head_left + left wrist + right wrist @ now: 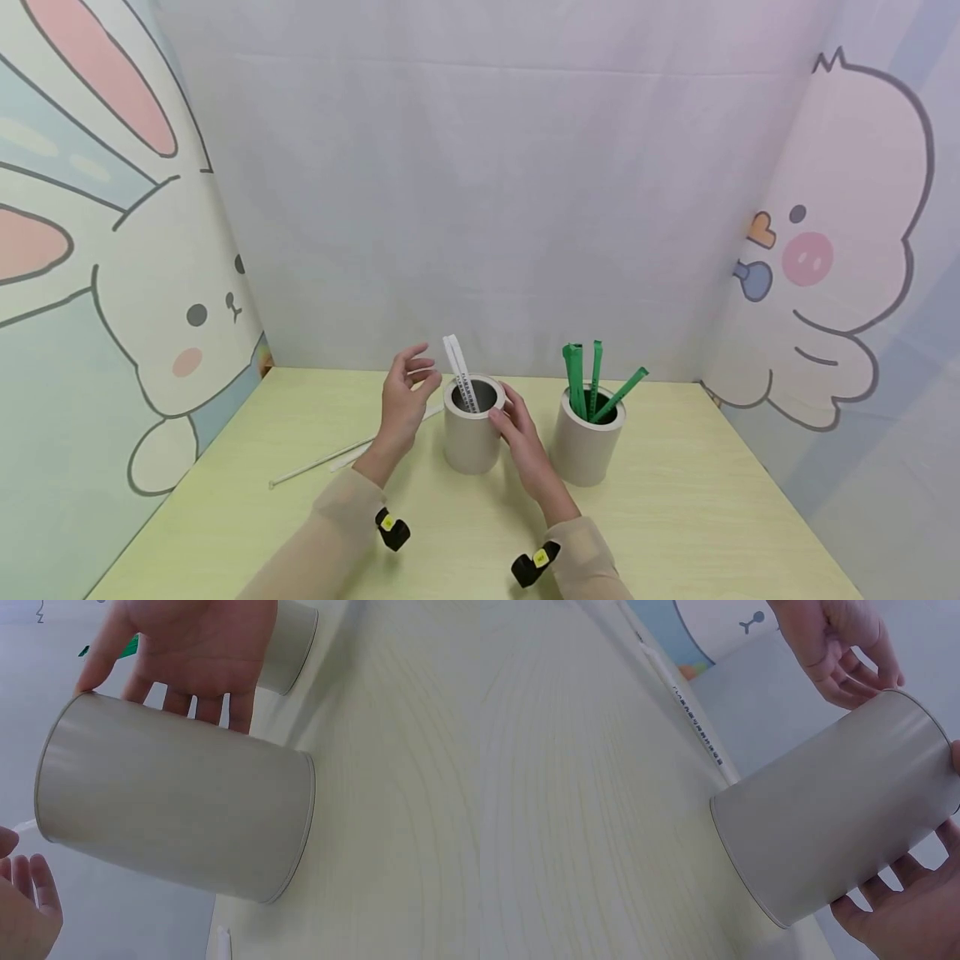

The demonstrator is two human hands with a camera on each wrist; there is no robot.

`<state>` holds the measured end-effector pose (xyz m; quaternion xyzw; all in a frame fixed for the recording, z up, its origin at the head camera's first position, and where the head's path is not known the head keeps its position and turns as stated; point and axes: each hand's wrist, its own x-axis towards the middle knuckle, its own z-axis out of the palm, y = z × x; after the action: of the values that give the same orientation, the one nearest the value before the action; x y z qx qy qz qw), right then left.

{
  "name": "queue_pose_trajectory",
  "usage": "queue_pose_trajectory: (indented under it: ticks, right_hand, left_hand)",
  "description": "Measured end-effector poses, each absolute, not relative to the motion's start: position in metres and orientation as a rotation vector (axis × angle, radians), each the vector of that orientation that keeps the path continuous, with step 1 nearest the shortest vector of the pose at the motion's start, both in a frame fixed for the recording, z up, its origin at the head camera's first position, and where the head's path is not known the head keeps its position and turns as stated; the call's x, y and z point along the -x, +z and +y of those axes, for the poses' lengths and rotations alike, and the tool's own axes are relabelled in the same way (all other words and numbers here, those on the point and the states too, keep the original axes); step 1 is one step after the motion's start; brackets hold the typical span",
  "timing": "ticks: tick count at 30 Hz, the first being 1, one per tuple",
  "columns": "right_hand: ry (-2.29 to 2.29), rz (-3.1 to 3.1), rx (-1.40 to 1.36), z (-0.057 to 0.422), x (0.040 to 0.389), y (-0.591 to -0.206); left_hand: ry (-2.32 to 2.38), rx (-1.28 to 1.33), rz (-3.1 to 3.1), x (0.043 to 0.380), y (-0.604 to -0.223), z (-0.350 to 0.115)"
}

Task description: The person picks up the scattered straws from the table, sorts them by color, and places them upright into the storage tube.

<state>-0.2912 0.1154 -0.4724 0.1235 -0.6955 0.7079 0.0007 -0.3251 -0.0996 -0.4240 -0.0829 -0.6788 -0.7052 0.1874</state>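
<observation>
A pale grey cylindrical holder (471, 443) stands upright on the table, with paper-wrapped white straws (459, 367) leaning in it, their printed wrappers showing above the rim. My right hand (527, 446) holds this holder from its right side, thumb at the rim and fingers spread along the wall, as the left wrist view also shows. On the other side my left hand (405, 402) is raised beside the rim, its fingers loosely bent and nothing in them. In the right wrist view the left hand's fingertips (855, 691) overlap the holder's upper edge.
To the right stands a second, similar holder (588, 452) with several green-wrapped straws (576, 379). White-wrapped straws (322, 461) lie on the table behind my left forearm, one also showing printed text in the right wrist view. Cloth walls with cartoon animals surround the table.
</observation>
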Motion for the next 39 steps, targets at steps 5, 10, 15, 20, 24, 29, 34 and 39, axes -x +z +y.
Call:
queue_pose_trajectory:
  ticks: [5, 10, 15, 20, 24, 29, 34, 39]
  right_hand:
    - [2.222, -2.175, -0.389, 0.115, 0.291, -0.472]
    - [2.212, -2.179, -0.382, 0.115, 0.291, -0.472]
    - [2.214, -2.177, -0.383, 0.115, 0.291, -0.473]
    - [2.223, -2.181, -0.381, 0.115, 0.291, -0.473]
    - [2.23, -2.179, -0.379, 0.115, 0.293, -0.474]
    - [2.226, -2.171, -0.386, 0.115, 0.292, -0.473]
    - [2.234, -2.172, -0.379, 0.116, 0.293, -0.474]
    - [2.234, -2.175, -0.375, 0.115, 0.293, -0.474]
  left_hand:
    - [-1.865, 0.272, -2.047, 0.325, -0.419, -0.116]
    - [-1.687, 0.348, -2.244, 0.326, -0.419, -0.136]
    - [-1.489, 0.423, -2.444, 0.324, -0.424, -0.15]
    - [-1.314, 0.51, -2.593, 0.325, -0.435, -0.162]
    - [-1.249, 0.55, -2.653, 0.326, -0.444, -0.172]
    - [-1.15, 0.613, -2.73, 0.327, -0.451, -0.182]
    - [-1.01, 0.649, -2.826, 0.325, -0.458, -0.192]
    - [-0.908, 0.627, -2.875, 0.324, -0.464, -0.198]
